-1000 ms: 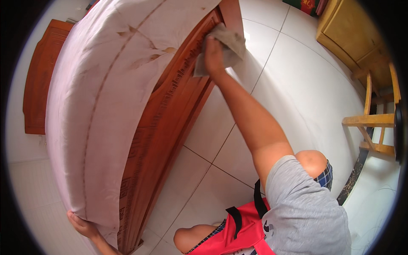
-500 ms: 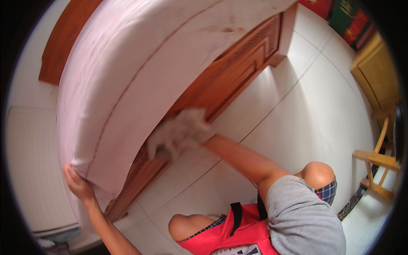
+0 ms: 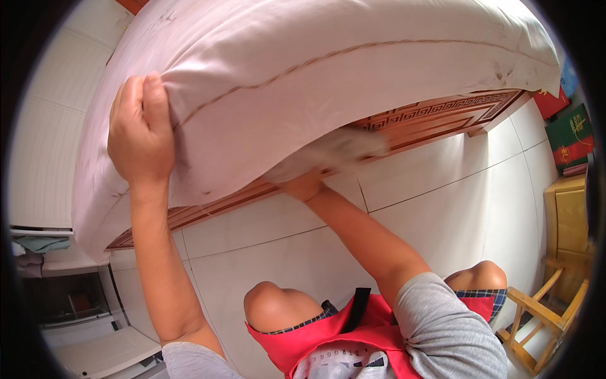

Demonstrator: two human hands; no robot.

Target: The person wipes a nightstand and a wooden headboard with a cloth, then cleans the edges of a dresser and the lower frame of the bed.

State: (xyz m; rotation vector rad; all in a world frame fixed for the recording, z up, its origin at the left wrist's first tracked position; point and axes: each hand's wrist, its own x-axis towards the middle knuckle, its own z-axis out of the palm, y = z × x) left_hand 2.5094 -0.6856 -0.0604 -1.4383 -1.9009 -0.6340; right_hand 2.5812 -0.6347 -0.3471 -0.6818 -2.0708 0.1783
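A pale pink cloth cover (image 3: pixel 265 120) with a brown stitched line drapes over a large piece of furniture. My left hand (image 3: pixel 142 126) is closed on a fold of this cover at the upper left and lifts it. Below the raised hem shows a carved reddish-brown wooden panel (image 3: pixel 435 123). My right hand (image 3: pixel 304 184) reaches to that panel, partly hidden by a light grey rag (image 3: pixel 334 151) that it holds against the wood. The rag is smeared by motion, and part of it lies under the hem.
White floor tiles (image 3: pixel 278 240) lie between my knees and the panel. A small wooden stool (image 3: pixel 536 316) stands at the lower right, near a yellow wooden cabinet (image 3: pixel 568 211). Red and green boxes (image 3: pixel 568 132) are at the far right. Shelves with folded cloths (image 3: pixel 41 243) are at left.
The view has turned, so the panel lies more level across it. My left hand now grips the cover higher in the picture; the right hand with the rag has shifted along the panel.
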